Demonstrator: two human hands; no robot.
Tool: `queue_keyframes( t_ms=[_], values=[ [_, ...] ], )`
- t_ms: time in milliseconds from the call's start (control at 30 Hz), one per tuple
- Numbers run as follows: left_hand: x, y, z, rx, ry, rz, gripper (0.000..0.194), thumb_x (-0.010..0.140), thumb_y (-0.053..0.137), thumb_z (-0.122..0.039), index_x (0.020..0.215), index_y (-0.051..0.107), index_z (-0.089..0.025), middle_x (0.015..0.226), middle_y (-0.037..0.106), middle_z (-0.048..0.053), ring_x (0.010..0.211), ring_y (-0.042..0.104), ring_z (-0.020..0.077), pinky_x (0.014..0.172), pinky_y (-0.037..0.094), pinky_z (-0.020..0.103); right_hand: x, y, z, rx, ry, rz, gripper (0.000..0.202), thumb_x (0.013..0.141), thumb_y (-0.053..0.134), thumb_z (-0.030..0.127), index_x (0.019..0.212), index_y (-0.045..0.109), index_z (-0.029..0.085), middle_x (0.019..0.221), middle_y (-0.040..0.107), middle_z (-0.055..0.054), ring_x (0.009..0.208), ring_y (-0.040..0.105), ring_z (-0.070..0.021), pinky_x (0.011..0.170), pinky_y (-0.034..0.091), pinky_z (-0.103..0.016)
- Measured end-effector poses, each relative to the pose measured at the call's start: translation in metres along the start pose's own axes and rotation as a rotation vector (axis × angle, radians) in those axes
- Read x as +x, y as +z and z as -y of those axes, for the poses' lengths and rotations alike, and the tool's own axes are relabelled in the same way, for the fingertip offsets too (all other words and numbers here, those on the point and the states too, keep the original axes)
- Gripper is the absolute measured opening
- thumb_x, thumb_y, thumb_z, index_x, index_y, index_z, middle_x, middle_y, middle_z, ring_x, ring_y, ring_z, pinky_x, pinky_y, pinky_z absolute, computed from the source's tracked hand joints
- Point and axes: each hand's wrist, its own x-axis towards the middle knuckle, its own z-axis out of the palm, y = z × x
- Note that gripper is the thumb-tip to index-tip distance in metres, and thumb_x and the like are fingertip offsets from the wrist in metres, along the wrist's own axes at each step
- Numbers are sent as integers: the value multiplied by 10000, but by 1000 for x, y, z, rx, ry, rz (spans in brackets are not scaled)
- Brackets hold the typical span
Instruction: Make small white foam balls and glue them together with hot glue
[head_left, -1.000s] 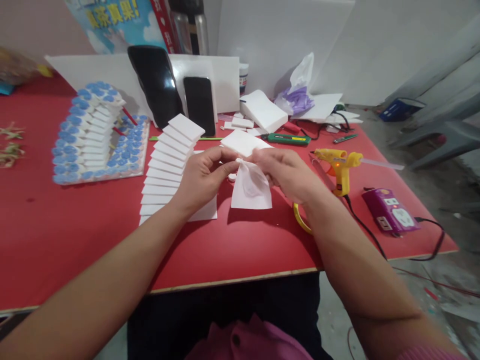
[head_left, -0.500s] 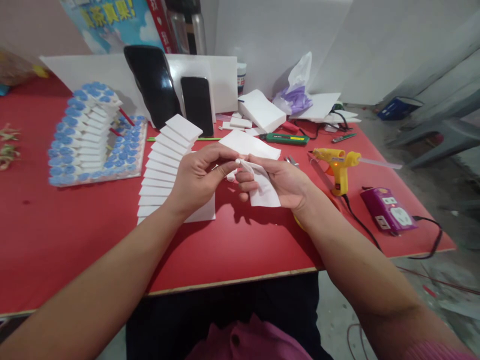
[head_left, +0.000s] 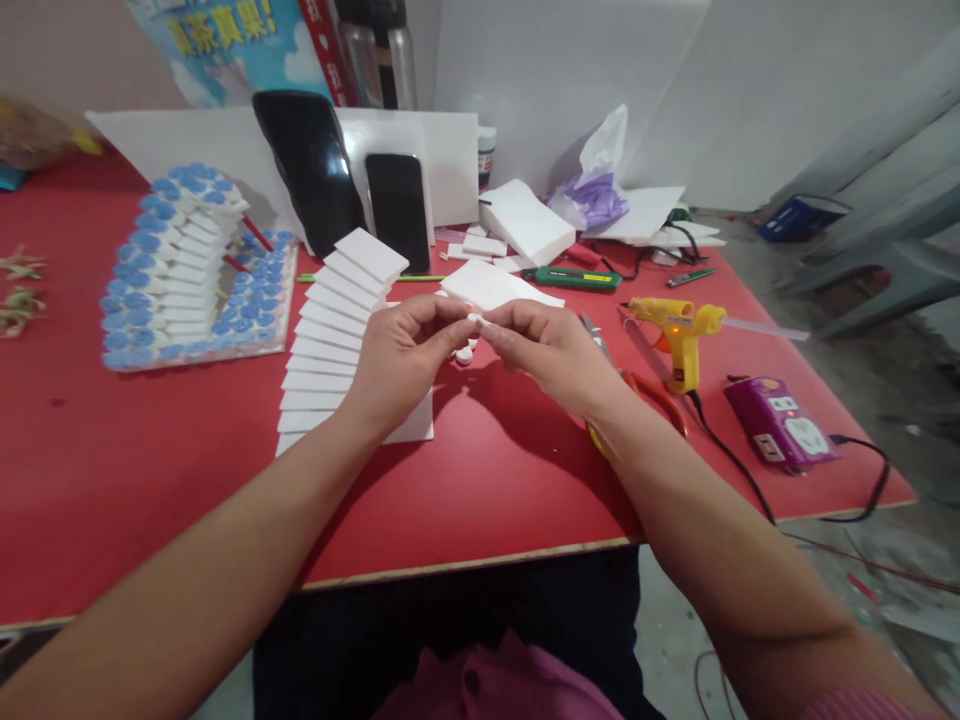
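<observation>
Between the fingertips of both hands is a small rolled piece of white paper (head_left: 475,318). My left hand (head_left: 401,355) pinches it from the left, and my right hand (head_left: 551,350) pinches it from the right. Just below the fingertips, small white rolls (head_left: 464,355) lie on the red table (head_left: 495,490). A fanned row of white rectangular slabs (head_left: 322,352) is beside my left hand. Behind the hands lies a white sheet (head_left: 495,285). Scissors with orange handles (head_left: 656,395) are partly hidden by my right forearm.
At the left stands a model with blue-and-white rolls (head_left: 135,300). Two phones (head_left: 311,170) lean against a white board (head_left: 450,170). A green cutter (head_left: 574,278) lies at the back. Towards the right are a yellow glue gun (head_left: 682,335) and a purple power box (head_left: 780,420).
The loose white paper that hung over my right fingers is now wound into a small roll. My right fingers have closed in a pinch facing my left fingertips.
</observation>
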Motion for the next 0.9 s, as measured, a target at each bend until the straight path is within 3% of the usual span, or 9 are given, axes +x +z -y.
queue_keyframes(
  t_ms=[133,333,567,900],
  values=[
    [-2,3,0,-26,-36,-50,133,807,865,-289,864,796,-191,771,736,24,678,682,166,655,606,317,-1,7,-2,-215,-100,-183,368,887,800,499,767,668,177,650,616,15,595,448,-111,556,312,-279],
    [-5,7,0,46,1,-78,234,775,906,-369,834,774,-185,814,761,36,706,693,169,680,613,324,-5,13,-7,-419,-286,-309,190,867,719,255,713,618,207,616,571,37,570,402,-111,547,303,-281],
    [-1,0,-8,26,11,-6,313,703,953,-401,779,759,-167,851,761,49,724,727,186,693,640,354,-10,8,-2,-464,-397,-193,144,924,681,251,791,680,197,615,568,34,537,392,-100,550,343,-275],
    [0,-6,-11,20,77,49,281,698,969,-398,753,776,-201,805,760,41,683,732,190,679,652,362,-9,-2,2,-295,-371,-62,297,966,732,467,849,747,194,706,684,-9,584,525,-120,555,420,-279]
  ],
)
